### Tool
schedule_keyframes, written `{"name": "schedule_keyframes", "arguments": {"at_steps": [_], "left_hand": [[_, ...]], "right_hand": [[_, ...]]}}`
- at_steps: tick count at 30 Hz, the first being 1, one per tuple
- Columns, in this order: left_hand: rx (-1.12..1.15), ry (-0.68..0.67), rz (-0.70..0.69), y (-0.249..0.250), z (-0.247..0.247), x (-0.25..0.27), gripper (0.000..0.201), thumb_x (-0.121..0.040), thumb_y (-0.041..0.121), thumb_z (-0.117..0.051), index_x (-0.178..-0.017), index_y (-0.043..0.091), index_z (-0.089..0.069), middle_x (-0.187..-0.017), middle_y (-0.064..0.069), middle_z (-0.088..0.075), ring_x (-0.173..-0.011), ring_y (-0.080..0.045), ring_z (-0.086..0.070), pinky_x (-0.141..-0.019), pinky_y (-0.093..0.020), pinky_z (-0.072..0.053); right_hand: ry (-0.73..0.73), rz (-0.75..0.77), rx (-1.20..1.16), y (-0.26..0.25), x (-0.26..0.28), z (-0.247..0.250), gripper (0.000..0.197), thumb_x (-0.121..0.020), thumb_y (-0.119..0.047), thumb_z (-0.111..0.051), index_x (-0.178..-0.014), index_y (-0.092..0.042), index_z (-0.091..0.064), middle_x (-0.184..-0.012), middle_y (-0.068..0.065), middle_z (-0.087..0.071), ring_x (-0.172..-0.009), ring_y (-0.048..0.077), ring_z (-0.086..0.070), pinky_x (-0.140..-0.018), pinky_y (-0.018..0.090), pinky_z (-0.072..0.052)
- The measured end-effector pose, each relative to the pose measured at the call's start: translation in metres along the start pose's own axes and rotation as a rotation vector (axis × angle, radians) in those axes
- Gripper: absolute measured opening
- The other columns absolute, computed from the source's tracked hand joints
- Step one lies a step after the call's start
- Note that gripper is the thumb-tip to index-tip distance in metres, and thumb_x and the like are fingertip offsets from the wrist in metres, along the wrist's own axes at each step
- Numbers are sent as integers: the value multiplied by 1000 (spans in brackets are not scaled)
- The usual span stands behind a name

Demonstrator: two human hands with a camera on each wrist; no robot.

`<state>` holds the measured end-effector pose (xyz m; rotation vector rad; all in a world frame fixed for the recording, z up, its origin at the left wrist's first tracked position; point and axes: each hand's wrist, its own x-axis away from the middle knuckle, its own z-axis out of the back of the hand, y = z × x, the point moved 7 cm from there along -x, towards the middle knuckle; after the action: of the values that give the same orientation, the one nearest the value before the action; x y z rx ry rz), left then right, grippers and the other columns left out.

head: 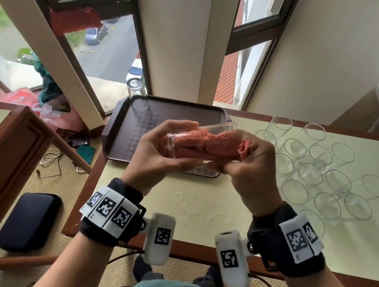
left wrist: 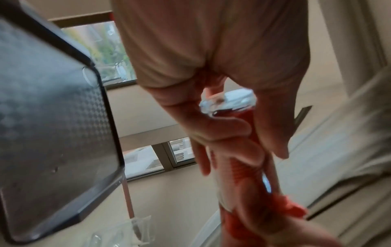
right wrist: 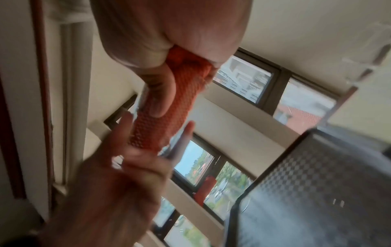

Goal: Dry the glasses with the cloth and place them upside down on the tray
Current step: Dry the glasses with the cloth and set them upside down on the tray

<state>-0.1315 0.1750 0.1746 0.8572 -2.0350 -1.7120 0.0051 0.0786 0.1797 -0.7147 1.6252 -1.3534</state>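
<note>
Both my wrists hang over the table's near edge point(head: 185, 251), hands raised together above the tray point(head: 123, 135). My left hand point(head: 159, 149) curls round the glass point(head: 171, 146), lying sideways with its base to the left, so my right hand point(head: 252, 164), clenched on the cloth point(head: 209, 143), can push it into the mouth and dry the inside. One glass point(head: 135, 92) already stands upside down at the tray's far left corner, leaving most of the tray open. Waiting glasses point(head: 322, 172) crowd the table on the right, so I judge setting down leftward is safest.
</note>
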Motion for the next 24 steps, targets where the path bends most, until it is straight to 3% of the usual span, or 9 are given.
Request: {"name": "schedule_keyframes", "arguments": {"at_steps": [3,5,7,9,12,16,18,20,24], "left_hand": [[143,17,249,-20,0,0,85,-43,46,-98,-116,17,-65,-100,-12,-70,-64,-16,-68,-55,-21,-56],[126,36,286,-25,4,-2,63,-46,41,-97,-100,18,-73,-87,-20,-60,-47,-13,-55,-44,-20,-48],[65,79,244,-21,9,-4,50,-52,32,-89,-95,14,-73,-79,-16,-61,-45,-13,-53,-42,-20,-47],[-3,83,182,-14,12,-6,62,-50,31,-92,-104,10,-69,-81,-9,-71,-49,-16,-59,-46,-22,-52],[-175,-28,91,-3,12,-8,70,-53,29,-93,-116,13,-67,-101,-11,-75,-75,-24,-74,-61,-26,-60],[-230,-100,53,-4,7,-7,75,-55,32,-94,-122,19,-63,-115,-10,-72,-96,-30,-74,-77,-35,-62],[-122,-64,108,-10,5,-7,83,-50,45,-96,-121,18,-63,-112,-9,-73,-87,-26,-74,-68,-30,-62],[79,-11,247,-23,5,-5,89,-43,50,-97,-118,16,-65,-102,-11,-71,-58,-15,-63,-47,-20,-53],[195,88,272,-36,8,-6,65,-47,36,-98,-102,12,-73,-88,-16,-64,-44,-10,-48,-38,-18,-41]], "right_hand": [[28,71,137,1,-1,1,44,-66,26,-68,-89,-11,-70,-81,-5,-73,-80,9,-72,-65,21,-59],[13,128,252,-1,-1,-1,42,-66,20,-74,-91,-13,-70,-82,-6,-71,-77,5,-71,-66,18,-57],[0,101,244,1,-2,-4,45,-67,18,-73,-92,-19,-69,-85,-9,-71,-80,5,-72,-69,19,-58],[-11,10,133,5,-3,-5,46,-67,18,-67,-94,-19,-69,-89,-4,-73,-86,9,-73,-71,25,-60],[-57,-126,-61,13,-2,-8,41,-67,4,-73,-107,-2,-68,-100,14,-75,-96,25,-74,-81,37,-61],[-32,-167,-148,14,-2,-4,41,-67,8,-79,-105,-3,-70,-96,9,-77,-92,27,-74,-78,32,-60],[-33,-124,-160,10,-4,-3,39,-65,11,-75,-101,-2,-70,-92,6,-77,-90,26,-75,-74,32,-61],[-37,-53,-78,6,-7,-3,38,-61,11,-73,-93,-9,-71,-89,-2,-77,-87,20,-75,-71,30,-61],[-79,16,138,3,-9,-7,42,-62,5,-74,-90,-26,-68,-90,-9,-73,-86,11,-73,-71,24,-59]]}}
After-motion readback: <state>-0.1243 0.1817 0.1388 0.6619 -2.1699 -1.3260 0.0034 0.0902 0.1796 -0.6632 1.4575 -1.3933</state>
